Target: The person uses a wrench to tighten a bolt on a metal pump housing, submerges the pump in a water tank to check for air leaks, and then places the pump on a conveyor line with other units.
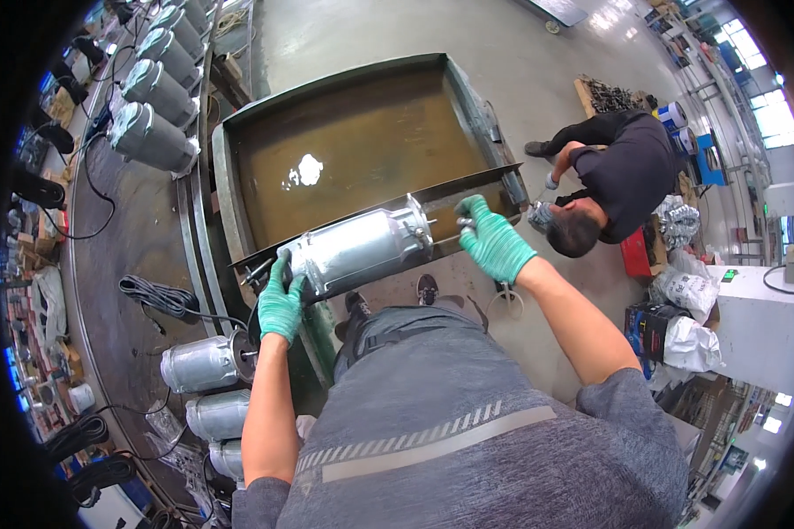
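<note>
A silver cylindrical motor (357, 249) lies on its side on the near ledge of a tank (227, 189) of brownish liquid. Its flange and short shaft point right. In a green knit glove, my left hand (280, 298) grips the motor's left end, thumb and fingers spread around the rim. My right hand (496, 240), gloved the same way, is apart from the motor, just beyond the shaft end. Its fingers are curled in a pinch near a thin rod (450, 239); what they hold is too small to tell.
Several wrapped silver motors (154, 137) stand at the far left; more lie beside my left forearm, near a coiled black cable (159, 295). A person in dark clothes (622, 172) crouches at right, beside a red box (635, 251) and plastic bags (686, 291).
</note>
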{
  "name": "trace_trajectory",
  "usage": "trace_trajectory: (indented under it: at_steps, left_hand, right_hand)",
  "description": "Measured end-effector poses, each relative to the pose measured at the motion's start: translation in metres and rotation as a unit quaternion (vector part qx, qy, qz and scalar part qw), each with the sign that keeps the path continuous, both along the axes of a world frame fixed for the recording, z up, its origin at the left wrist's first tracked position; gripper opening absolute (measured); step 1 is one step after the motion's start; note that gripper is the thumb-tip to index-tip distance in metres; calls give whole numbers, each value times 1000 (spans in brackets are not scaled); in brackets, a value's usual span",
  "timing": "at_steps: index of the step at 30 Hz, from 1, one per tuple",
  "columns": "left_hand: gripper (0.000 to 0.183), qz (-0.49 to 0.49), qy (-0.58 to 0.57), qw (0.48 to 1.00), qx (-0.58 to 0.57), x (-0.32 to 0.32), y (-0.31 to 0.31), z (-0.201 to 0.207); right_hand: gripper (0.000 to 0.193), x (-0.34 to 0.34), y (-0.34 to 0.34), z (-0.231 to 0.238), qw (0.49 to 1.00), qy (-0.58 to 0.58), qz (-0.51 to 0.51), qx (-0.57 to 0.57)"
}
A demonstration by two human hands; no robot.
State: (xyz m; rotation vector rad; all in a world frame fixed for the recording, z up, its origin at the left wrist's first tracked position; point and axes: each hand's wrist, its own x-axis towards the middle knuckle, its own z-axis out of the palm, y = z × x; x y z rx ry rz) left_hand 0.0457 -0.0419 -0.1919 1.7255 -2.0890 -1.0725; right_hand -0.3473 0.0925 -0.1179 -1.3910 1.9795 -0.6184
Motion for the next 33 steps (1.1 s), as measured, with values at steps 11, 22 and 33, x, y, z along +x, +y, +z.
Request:
trace_trajectory:
  at_steps: [11,22,33]
  left_hand:
    - [60,-1,6,1000,-10,0,3,-6]
    - [61,22,-7,1000,-3,0,10,-3]
    - [33,76,57,989,-115,43,-19,-31]
  right_hand:
    - [32,-184,-27,-123,901,315,29,296]
    - [66,-144,-37,-93,950,233,-129,162]
    - [101,54,-23,-99,951,-289,-24,-107]
